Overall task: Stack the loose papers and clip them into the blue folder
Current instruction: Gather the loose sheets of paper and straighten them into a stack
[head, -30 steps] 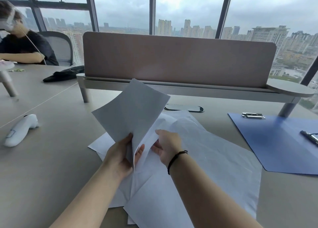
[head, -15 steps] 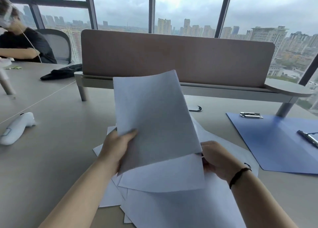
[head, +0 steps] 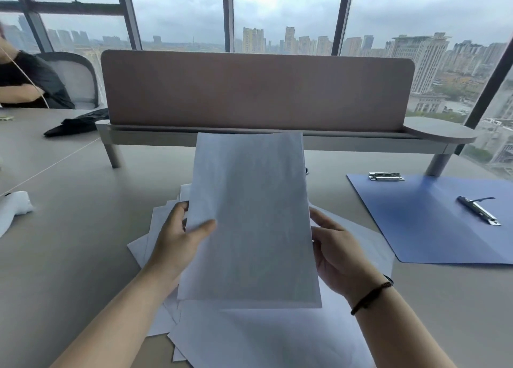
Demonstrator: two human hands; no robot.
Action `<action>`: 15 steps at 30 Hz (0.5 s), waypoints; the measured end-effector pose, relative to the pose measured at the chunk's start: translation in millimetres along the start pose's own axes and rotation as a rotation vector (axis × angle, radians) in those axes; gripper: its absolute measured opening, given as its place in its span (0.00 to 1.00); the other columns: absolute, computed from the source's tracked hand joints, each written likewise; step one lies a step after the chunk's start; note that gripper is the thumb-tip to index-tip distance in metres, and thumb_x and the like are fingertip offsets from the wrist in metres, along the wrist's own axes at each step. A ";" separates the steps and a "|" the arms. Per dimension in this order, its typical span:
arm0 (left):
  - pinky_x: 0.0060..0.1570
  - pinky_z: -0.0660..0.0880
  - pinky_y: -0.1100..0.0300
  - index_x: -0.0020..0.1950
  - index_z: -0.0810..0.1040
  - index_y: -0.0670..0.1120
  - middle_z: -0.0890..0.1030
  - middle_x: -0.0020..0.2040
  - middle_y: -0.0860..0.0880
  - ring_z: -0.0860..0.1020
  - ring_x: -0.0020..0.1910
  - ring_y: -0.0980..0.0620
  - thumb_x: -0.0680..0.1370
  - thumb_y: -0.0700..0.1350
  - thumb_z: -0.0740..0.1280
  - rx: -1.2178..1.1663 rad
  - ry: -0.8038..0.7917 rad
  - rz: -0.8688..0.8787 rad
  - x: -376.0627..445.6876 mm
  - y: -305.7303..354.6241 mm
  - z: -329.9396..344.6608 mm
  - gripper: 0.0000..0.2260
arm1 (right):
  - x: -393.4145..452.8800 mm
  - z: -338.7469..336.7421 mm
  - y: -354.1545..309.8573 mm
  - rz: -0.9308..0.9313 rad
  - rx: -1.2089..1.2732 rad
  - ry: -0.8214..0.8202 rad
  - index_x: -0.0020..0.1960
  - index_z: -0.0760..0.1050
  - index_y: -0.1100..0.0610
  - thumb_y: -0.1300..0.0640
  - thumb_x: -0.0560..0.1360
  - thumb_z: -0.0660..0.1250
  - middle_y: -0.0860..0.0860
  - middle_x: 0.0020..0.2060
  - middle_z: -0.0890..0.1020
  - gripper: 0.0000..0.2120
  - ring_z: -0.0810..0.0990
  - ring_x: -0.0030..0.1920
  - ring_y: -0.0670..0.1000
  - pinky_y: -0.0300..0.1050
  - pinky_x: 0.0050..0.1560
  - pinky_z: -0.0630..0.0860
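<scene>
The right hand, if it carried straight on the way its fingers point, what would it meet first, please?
Its fingers already touch it: the right hand points leftward into the edge of the held paper stack; beyond lies the left hand.

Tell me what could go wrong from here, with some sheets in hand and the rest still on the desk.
1. The held sheets are gripped only at their side edges by the left hand and right hand; they could fan apart.
2. The loose papers below lie skewed; some may get missed.
3. The blue folder lies well aside.
</scene>
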State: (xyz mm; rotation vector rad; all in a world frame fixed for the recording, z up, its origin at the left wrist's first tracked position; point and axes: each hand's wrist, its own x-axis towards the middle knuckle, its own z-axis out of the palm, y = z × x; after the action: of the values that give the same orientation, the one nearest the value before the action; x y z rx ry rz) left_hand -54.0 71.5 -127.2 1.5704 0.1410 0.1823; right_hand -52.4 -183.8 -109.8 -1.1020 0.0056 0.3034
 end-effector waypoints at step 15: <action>0.21 0.73 0.69 0.48 0.78 0.41 0.83 0.36 0.48 0.79 0.23 0.57 0.81 0.35 0.60 -0.715 0.006 -0.372 10.9 6.7 -18.2 0.08 | 4.3 2.8 21.8 -0.304 -0.954 0.080 0.63 0.78 0.44 0.49 0.76 0.71 0.45 0.65 0.80 0.16 0.74 0.70 0.43 0.50 0.74 0.68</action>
State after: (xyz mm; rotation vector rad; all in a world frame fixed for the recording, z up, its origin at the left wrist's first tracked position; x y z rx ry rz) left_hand -47.2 91.5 -120.2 0.8119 0.3296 -0.0567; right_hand -54.1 -171.2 -128.2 -2.0325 -0.2570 -0.0374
